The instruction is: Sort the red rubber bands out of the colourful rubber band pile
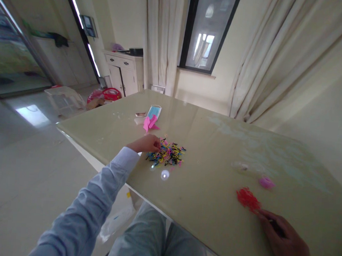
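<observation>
On the table a heap of small thin strips in many colours [171,155], which look like little elastic bands, spreads beside my left hand [149,143]. The fingers of that hand are curled together at the heap's left edge; what they pinch, if anything, is too small to make out. Farther right lies a pile of red strips [247,199] of a similar kind. My right hand [286,237] is at its near right edge, thumb and forefinger pressed together at the pile. Whatever sits between those fingertips is hidden.
A small clear round lid [165,175] is near the table's [206,207] front edge. Behind the heap lie pink paper pieces [150,123] and a blue face mask [154,111]. A purple lump [266,182] and a clear tube [244,167] are at right.
</observation>
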The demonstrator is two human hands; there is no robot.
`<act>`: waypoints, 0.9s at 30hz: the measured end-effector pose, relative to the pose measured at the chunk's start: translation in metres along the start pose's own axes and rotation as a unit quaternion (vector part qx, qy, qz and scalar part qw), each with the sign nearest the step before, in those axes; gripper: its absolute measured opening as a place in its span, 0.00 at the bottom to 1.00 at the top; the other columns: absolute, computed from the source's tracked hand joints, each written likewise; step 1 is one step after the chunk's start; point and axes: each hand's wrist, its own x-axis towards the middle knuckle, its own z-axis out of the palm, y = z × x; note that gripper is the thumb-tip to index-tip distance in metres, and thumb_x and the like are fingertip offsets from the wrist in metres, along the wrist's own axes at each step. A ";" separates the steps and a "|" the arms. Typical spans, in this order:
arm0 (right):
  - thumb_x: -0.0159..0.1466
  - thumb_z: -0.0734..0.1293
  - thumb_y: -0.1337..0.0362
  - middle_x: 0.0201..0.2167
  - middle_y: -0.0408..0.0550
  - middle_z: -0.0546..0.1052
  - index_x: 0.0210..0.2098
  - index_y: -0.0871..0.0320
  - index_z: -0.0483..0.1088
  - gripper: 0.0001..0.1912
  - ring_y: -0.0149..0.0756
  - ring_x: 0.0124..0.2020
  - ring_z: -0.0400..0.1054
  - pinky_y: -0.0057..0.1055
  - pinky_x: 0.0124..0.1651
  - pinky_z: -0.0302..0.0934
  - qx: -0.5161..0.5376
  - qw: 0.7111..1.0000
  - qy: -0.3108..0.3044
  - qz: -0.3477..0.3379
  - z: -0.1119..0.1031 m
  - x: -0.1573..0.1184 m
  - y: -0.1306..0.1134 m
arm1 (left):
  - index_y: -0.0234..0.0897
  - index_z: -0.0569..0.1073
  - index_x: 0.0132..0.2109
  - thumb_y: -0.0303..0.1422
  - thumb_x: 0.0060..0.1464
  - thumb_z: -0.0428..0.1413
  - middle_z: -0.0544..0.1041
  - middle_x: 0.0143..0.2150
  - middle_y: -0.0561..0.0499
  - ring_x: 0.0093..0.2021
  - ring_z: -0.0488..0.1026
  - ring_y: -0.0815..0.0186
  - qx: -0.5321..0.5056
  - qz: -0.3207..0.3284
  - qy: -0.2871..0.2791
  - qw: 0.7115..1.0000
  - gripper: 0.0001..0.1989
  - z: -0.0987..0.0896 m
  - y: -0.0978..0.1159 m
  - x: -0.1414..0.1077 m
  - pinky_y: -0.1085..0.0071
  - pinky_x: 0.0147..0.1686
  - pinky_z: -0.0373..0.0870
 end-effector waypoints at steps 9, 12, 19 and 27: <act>0.50 0.66 0.39 0.34 0.50 0.82 0.33 0.53 0.79 0.26 0.48 0.33 0.76 0.43 0.43 0.71 0.014 1.000 -0.005 0.003 0.000 0.001 -0.003 | 0.31 0.77 0.32 0.33 0.46 0.62 0.76 0.28 0.51 0.30 0.69 0.68 -0.026 0.007 -0.001 1.000 0.08 -0.006 -0.001 -0.003 0.74 0.30 0.58; 0.50 0.66 0.39 0.35 0.50 0.82 0.34 0.53 0.79 0.27 0.49 0.34 0.77 0.42 0.42 0.71 0.017 1.000 -0.005 0.010 0.000 0.001 0.000 | 0.31 0.77 0.32 0.30 0.47 0.60 0.76 0.28 0.51 0.30 0.69 0.68 -0.030 0.013 0.002 0.999 0.06 -0.009 0.000 -0.005 0.74 0.30 0.58; 0.51 0.66 0.40 0.35 0.51 0.82 0.33 0.54 0.79 0.25 0.47 0.32 0.76 0.40 0.39 0.71 0.005 1.000 0.001 -0.021 0.001 0.001 0.003 | 0.31 0.77 0.32 0.35 0.48 0.62 0.74 0.26 0.52 0.28 0.66 0.70 -0.074 0.027 0.001 0.997 0.09 -0.006 0.005 -0.008 0.75 0.29 0.57; 0.50 0.66 0.40 0.32 0.49 0.82 0.32 0.53 0.79 0.25 0.47 0.31 0.76 0.40 0.37 0.70 0.004 1.000 0.006 -0.017 -0.001 -0.001 -0.007 | 0.30 0.77 0.33 0.32 0.50 0.61 0.76 0.28 0.51 0.29 0.68 0.70 -0.114 0.049 0.003 0.992 0.08 -0.008 0.009 -0.009 0.76 0.29 0.59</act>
